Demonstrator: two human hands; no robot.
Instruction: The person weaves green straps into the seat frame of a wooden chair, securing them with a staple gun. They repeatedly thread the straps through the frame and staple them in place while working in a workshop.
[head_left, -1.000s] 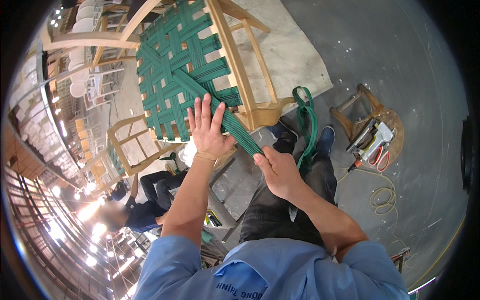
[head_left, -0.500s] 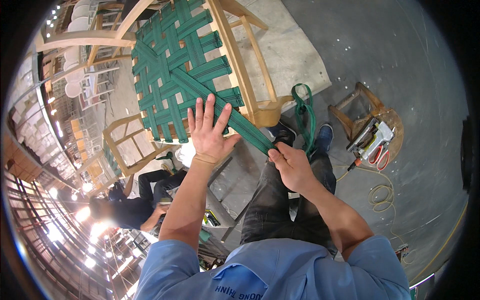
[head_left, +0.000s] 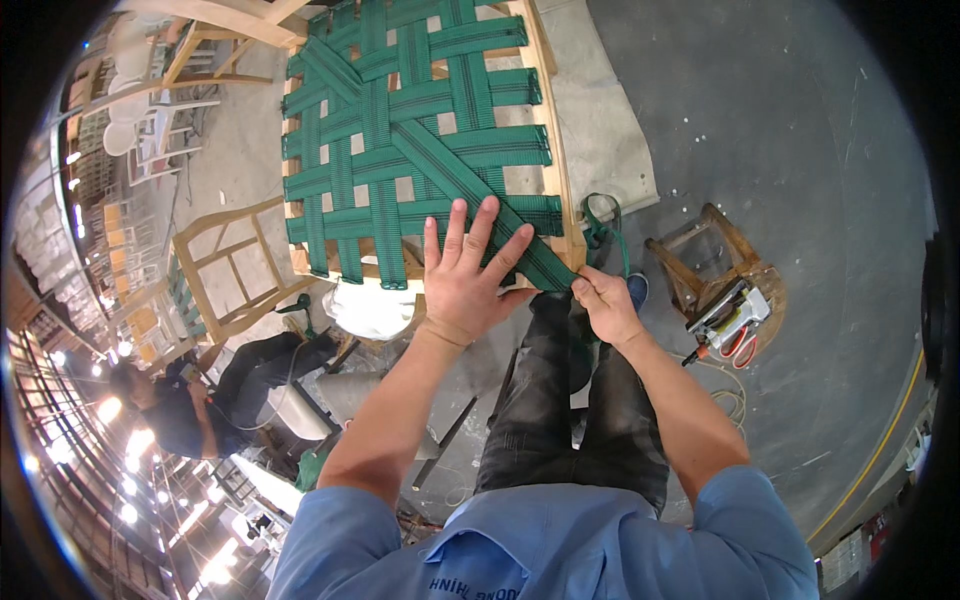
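The diagonal green strap (head_left: 463,180) lies across the seat, slanting over the woven webbing (head_left: 376,120) toward the near right corner of the wooden seat frame (head_left: 557,170), and it looks taut. The right hand (head_left: 610,308) is clenched on the strap just beyond that corner. The left hand (head_left: 468,285) grips nothing: it lies flat with fingers spread by the near edge of the seat, its fingertips on the strap and the webbing beside it.

If the right hand's grasp eased, the strap would probably slacken, since flat fingers alone may not hold it. An uneven pull could twist it or set it askew over the corner. A loose green loop (head_left: 603,225) hangs beside the corner, near the person's shoe (head_left: 638,290); it could snag underfoot, though whether it joins the held strap cannot be told.

To the right, a staple gun (head_left: 735,305) and scissors (head_left: 740,350) lie on a wooden stool (head_left: 775,315); near its seat's edge, the scissors could be knocked off by a bump.
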